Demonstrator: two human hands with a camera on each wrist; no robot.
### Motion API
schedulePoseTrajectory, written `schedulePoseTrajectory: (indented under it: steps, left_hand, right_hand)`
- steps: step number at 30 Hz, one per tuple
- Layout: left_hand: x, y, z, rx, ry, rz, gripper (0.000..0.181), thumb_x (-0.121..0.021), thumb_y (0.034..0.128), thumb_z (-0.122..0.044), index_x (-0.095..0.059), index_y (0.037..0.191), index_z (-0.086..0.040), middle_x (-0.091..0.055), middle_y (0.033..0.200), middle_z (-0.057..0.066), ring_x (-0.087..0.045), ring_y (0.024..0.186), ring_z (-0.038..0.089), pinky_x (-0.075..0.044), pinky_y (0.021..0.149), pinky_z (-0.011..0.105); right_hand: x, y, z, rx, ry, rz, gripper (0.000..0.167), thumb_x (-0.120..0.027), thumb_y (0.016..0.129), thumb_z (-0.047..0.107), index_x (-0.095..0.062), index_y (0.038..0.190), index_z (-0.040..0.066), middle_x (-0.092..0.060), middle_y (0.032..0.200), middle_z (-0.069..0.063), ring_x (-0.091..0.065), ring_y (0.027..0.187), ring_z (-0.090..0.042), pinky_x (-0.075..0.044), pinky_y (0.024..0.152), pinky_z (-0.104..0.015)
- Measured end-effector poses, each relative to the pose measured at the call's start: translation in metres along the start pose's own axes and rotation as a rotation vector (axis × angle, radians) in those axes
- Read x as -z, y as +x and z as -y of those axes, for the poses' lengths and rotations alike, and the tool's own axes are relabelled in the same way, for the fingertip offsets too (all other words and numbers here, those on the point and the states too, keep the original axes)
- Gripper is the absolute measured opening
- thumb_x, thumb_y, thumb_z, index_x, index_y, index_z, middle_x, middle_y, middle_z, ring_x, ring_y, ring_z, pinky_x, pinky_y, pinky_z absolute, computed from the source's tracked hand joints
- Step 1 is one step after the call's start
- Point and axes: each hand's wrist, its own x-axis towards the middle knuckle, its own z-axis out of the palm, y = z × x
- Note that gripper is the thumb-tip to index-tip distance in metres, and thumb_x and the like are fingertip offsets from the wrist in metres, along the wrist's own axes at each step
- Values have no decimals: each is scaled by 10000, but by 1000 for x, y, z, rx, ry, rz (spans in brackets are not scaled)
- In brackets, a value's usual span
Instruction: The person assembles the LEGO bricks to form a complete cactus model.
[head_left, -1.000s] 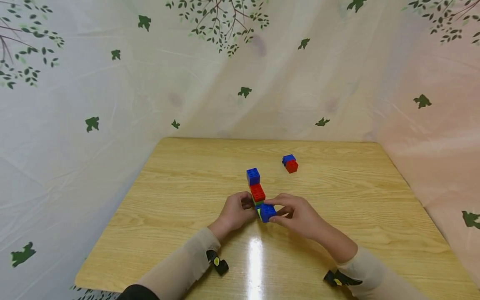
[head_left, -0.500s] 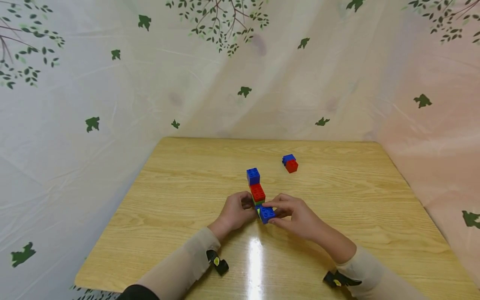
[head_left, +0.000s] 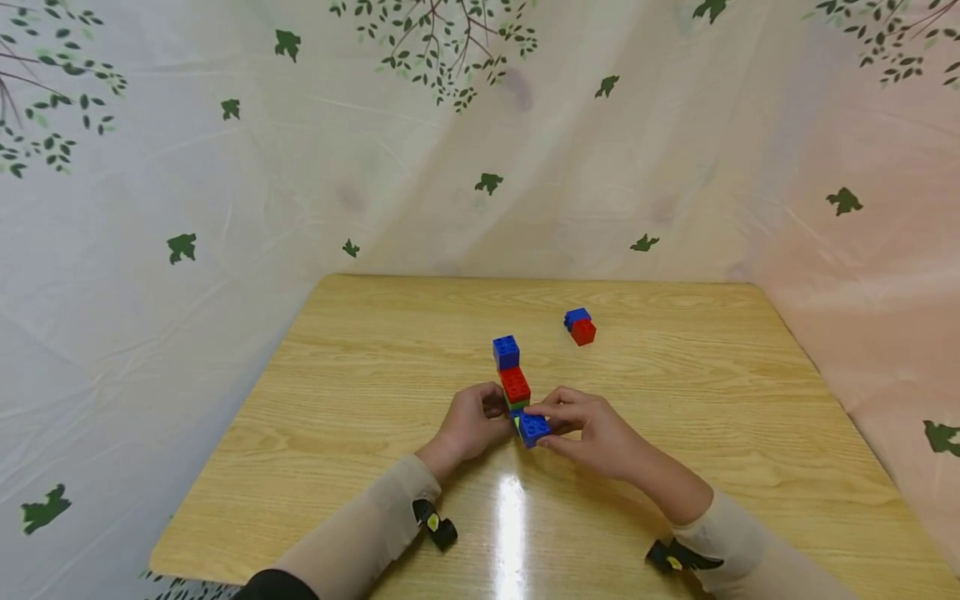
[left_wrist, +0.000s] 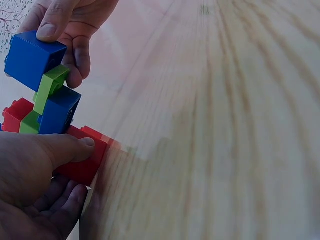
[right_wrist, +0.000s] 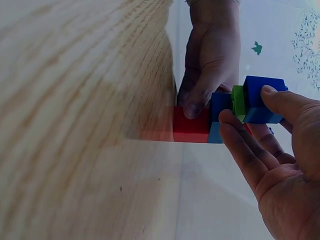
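Note:
A stepped stack of toy building bricks stands on the wooden table [head_left: 360, 358]. My left hand [head_left: 471, 425] holds the red bottom brick [left_wrist: 92, 160] between thumb and fingers. Directly above that sits a blue brick [left_wrist: 60, 110], topped by a thin green brick [left_wrist: 50, 90]. With thumb and fingers, my right hand [head_left: 596, 429] pinches another blue brick [right_wrist: 260, 100] at the near upper end, against the thin green one. Toward the back, the stack carries a red brick [head_left: 515, 385] and a further blue brick [head_left: 506, 353]. The head view hides the bottom brick behind my left hand.
A separate blue brick [head_left: 577, 316] and red brick [head_left: 583, 332] lie together farther back on the right; whether they are joined is unclear. A leaf-printed curtain [head_left: 420, 183] hangs behind the table.
Over the first half second, the pinched blue brick shifted slightly left and toward me with my right fingers. Since then hardly anything has moved. My left hand has kept its place.

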Motion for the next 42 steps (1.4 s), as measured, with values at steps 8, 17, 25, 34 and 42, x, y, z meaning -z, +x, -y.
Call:
schedulePoseTrajectory:
  steps: [8, 17, 25, 34, 42]
  left_hand:
    - [1, 2, 0, -10, -1, 2, 247, -811, 878, -29, -739, 1111, -71, -755, 1075, 25, -729, 1024, 149, -591, 929, 288]
    - [2, 3, 0, -23, 0, 4, 254, -818, 881, -41, -742, 1121, -76, -755, 1075, 24, -728, 1022, 158, -592, 939, 307]
    - [3, 3, 3, -14, -6, 10, 256, -828, 880, -49, -741, 1120, -75, -755, 1072, 24, -727, 1027, 165, -591, 946, 321]
    - [4, 4, 4, -1, 1, 19, 267, -830, 888, -68, -740, 1138, -95, -751, 1080, -2, -721, 1031, 145, -586, 952, 311]
    - [3, 3, 2, -13, -11, 17, 267, -823, 884, -41, -740, 1135, -85, -755, 1080, 19, -725, 1030, 163, -589, 951, 320]
  right_hand:
    - [2, 1, 2, -18, -11, 7, 459, -810, 909, 18, -731, 1335, 171, -640, 1134, 5, -734, 1012, -198, -613, 870, -301]
    - [2, 2, 3, -39, -17, 17, 499, -810, 908, 8, -696, 1375, 138, -640, 1163, -2, -739, 987, -180, -614, 866, -305]
    - [2, 3, 5, -42, 16, 31, 515, -800, 911, -8, -666, 1396, 100, -623, 1159, -24, -742, 1010, -203, -622, 851, -327]
    - [3, 3, 5, -84, 19, 45, 541, -798, 913, -7, -649, 1416, 122, -613, 1202, -30, -734, 1043, -224, -629, 842, -350]
    - [5, 2, 1, -127, 18, 46, 568, -826, 898, 28, -644, 1421, 156, -621, 1256, -50, -732, 1052, -232, -629, 824, -316]
